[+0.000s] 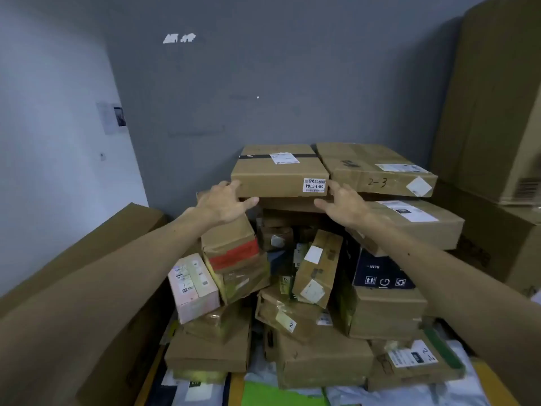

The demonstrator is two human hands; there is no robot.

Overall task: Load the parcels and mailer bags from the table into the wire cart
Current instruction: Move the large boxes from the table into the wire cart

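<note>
A flat brown parcel (278, 171) with a black tape band and a white "58-1-3104" label lies on top of the pile. My left hand (224, 203) touches its front left corner, fingers spread. My right hand (342, 203) sits at its front right corner, fingers apart, thumb under the box edge. Neither hand has closed round the box. Below lies a heap of cardboard parcels, among them a pink box (193, 285) and a box with red tape (234, 244). White and green mailer bags (281, 392) lie at the bottom. No wire cart shows.
A second flat box marked "2-3" (377, 171) lies right beside the top parcel. A black printed box (380, 273) sits lower right. Large cartons (494, 112) stand at the right, a long carton (87, 259) leans at the left. A grey wall (263, 83) is behind.
</note>
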